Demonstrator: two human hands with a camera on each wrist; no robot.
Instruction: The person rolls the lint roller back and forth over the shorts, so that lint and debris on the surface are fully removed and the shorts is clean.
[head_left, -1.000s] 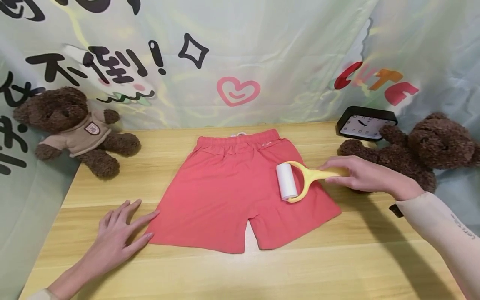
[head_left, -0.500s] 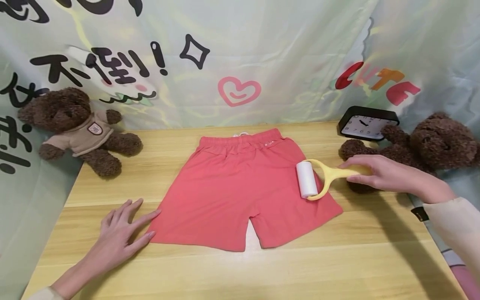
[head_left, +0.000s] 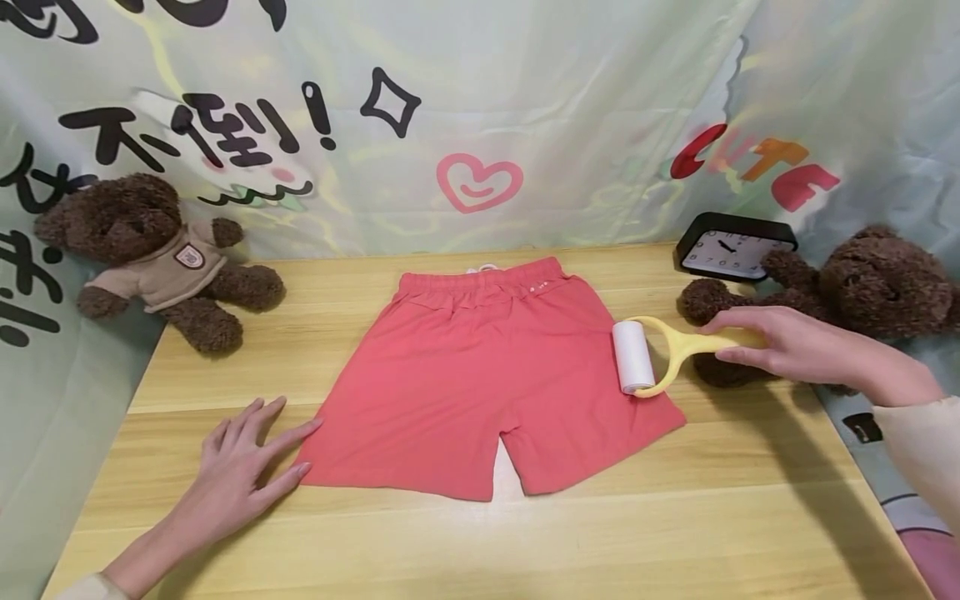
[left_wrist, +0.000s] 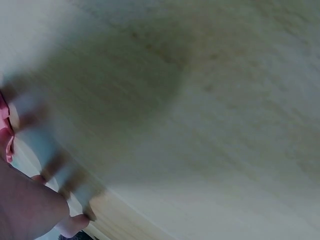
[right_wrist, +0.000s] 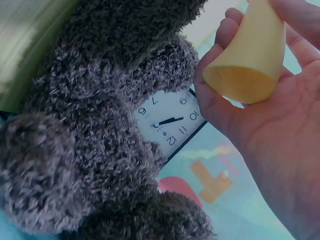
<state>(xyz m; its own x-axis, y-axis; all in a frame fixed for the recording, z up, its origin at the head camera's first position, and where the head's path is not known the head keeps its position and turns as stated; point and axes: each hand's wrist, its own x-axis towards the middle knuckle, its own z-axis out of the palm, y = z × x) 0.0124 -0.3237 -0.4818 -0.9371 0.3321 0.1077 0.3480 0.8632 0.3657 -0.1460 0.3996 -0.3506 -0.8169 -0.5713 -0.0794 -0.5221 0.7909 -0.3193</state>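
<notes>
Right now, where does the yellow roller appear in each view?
Head: yellow roller right of centre, at the right edge of the red shorts.
Left wrist: not visible.
Right wrist: upper right, only its handle visible.
Shared landmark: the clock, in head and right wrist views only.

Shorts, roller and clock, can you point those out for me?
Shorts [head_left: 472,367], head view, middle of the red fabric.
Roller [head_left: 681,343], head view, where the yellow fork meets the handle.
Clock [head_left: 726,253], head view, on its face.
</notes>
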